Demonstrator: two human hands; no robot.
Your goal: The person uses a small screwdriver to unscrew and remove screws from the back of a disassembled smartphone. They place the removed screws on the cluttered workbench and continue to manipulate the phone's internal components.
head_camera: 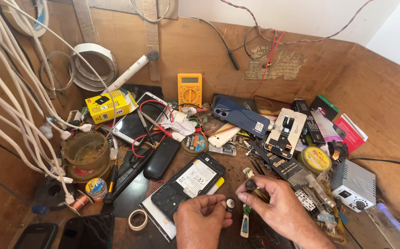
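Low in the frame, I see my left hand [202, 216] pinching a small black round part [230, 203]; my right hand [273, 207] is clamped on a dark tool [255, 190].

I have one view only, from the camera on the head, looking steeply down and forward over a cluttered wooden workbench [375, 92]. It sits close: both hands enter at six o'clock, the bench's back wall runs across twelve, and a side wall closes in at nine.
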